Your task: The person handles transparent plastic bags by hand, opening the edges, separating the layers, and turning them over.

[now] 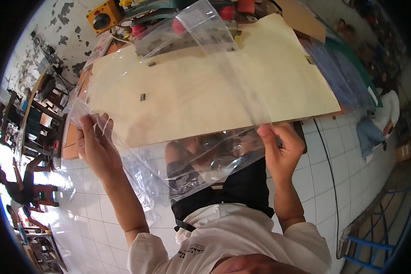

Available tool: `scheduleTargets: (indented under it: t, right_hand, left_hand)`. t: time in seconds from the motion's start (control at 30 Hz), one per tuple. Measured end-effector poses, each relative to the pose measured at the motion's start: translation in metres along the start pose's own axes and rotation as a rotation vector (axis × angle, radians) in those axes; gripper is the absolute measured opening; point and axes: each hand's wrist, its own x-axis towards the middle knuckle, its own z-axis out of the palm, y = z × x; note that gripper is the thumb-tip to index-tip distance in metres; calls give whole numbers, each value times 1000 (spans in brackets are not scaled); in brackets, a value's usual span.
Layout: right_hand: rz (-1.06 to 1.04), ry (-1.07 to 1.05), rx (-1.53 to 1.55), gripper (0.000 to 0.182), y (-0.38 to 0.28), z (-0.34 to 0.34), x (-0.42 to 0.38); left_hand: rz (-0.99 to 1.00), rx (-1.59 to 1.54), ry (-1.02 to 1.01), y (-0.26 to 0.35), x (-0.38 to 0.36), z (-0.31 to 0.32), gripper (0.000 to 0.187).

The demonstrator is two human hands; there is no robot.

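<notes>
1. The left hand (96, 148) pinches one edge of a clear plastic bag (187, 114); its fingers (106, 123) are curled shut with the film gathered between thumb and fingertips, and a fold of film bunches over the knuckles.
2. The right hand (281, 148) grips the opposite edge; its fingers (291, 137) are closed in a loose fist, with the thumb pressed onto the film from the near side.
3. The bag is stretched in the air between both hands, just above the near edge of a pale wooden board (205, 86) that tops the workbench; its far end lifts towards the clutter at the back of the bench.
4. Risk, as I judge it: the film is thin and slick, so a light pinch could let an edge slide free; uneven pulling could crease or tear it; the loose far end could catch on the small metal pieces (143, 97) lying on the board.
5. Both wrists are raised and bent slightly back, palms turned inward towards each other; the forearms rise from white sleeves (242, 237) and spread apart, elbows low near the torso.
6. More crumpled clear plastic (141, 182) hangs below the left forearm, over a white tiled floor (319, 182).
</notes>
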Motion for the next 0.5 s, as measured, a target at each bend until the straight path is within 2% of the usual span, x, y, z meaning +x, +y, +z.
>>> scheduleTargets:
  t: [0.07, 0.17, 0.2, 0.23, 0.3, 0.33, 0.4, 0.47, 0.5]
  right_hand:
    - [42, 141, -34, 17, -6, 1, -2]
    - [21, 80, -58, 15, 0, -3, -13]
    - [-4, -33, -55, 17, 1, -9, -15]
    - [-17, -42, -45, 17, 3, -13, -13]
    - [142, -326, 213, 29, 3, -22, -6]
    - [266, -414, 325, 55, 4, -29, 2]
    - [222, -354, 440, 81, 6, -28, 25]
    - [153, -385, 472, 101, 6, -20, 61]
    - [98, -415, 504, 99, 10, -14, 77]
  left_hand:
    - [7, -17, -26, -1, -1, -3, 17]
    - [40, -34, -65, 5, 1, -2, 17]
    - [43, -29, -125, 8, 5, -4, 17]
    - [46, -25, -185, 10, 9, -6, 17]
    - [70, -26, -191, 14, 13, -5, 18]
    - [77, -18, -218, 16, 13, -4, 19]
    - [83, -14, -253, 21, 12, -1, 19]
    - [69, -10, -378, 24, 8, 2, 19]
    - [59, -34, -395, 23, 8, 3, 19]
